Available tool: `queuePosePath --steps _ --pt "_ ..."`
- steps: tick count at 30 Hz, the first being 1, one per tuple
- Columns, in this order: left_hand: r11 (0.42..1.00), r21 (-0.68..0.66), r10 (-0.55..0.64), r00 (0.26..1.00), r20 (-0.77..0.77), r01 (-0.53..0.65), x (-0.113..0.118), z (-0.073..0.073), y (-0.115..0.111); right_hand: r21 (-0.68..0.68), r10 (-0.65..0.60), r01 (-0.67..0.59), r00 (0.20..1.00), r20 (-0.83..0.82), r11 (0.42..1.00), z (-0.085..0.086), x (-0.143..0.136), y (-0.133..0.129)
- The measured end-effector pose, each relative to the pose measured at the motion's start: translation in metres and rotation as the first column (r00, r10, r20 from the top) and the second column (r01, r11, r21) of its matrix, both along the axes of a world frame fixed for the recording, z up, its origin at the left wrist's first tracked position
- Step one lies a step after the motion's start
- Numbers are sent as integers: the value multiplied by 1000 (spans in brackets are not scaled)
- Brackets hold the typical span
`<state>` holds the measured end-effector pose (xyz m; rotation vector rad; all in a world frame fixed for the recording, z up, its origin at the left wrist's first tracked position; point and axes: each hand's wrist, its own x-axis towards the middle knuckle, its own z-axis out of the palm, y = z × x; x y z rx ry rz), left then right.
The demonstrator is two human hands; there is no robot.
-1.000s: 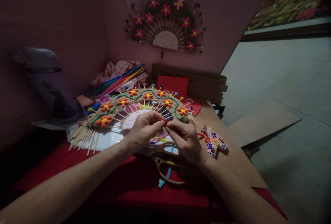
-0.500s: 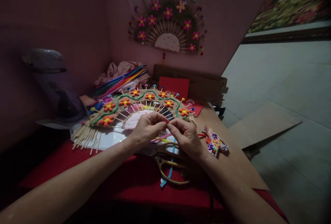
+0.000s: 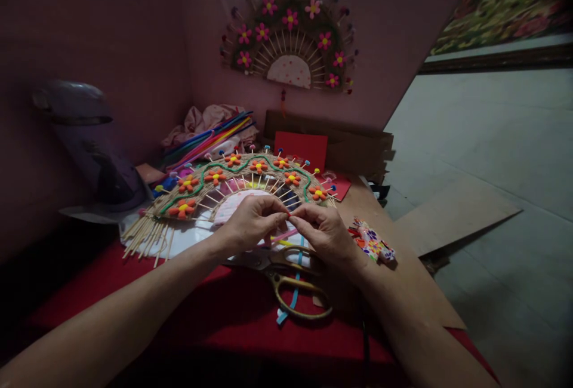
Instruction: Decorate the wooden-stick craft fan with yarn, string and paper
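Observation:
My left hand (image 3: 256, 219) and my right hand (image 3: 323, 230) meet fingertip to fingertip, both closed in a pinch. Between them a speck of red pipe cleaner (image 3: 289, 215) shows; the fingers hide most of it. Just beyond lies a fan-shaped craft (image 3: 209, 165) of twine and sticks, with orange flowers and a wavy green stem. Below my hands rest gold-handled scissors (image 3: 280, 280), beside a light-blue strip (image 3: 295, 295). Pink (image 3: 286, 234) and yellow (image 3: 282, 242) pipe cleaners lie under my fingers.
A bundle of coloured pipe cleaners (image 3: 215, 140) sits at the back left, near a purple flask-like container (image 3: 96, 149). Red card (image 3: 302, 152) stands behind the craft. To the right are a flowered pouch (image 3: 373, 245) and cardboard (image 3: 403, 268). A similar fan (image 3: 289, 71) hangs on the wall.
My fingertips have drawn closer together, so less of the red pipe cleaner shows between them. My right hand has turned slightly and more of the scissors' handle is visible.

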<state>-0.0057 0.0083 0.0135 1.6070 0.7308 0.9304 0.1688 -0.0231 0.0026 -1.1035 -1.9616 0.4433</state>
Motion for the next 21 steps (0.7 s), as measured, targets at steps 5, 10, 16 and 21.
queuePosePath --steps 5,10,16,21 --pt "999 -25 -23 999 -23 22 1 -3 1 61 -34 28 994 106 998 1 -1 -3" --pt "984 153 99 995 -28 -93 5 -15 -8 74 -104 100 993 49 992 -2 -7 -5" --pt "919 345 228 971 -67 -192 7 -26 -10 64 -123 125 992 -27 990 -8 -9 -2" --pt "951 287 147 986 -82 -118 4 -17 -2 47 -1 -1 999 33 999 -4 1 3"
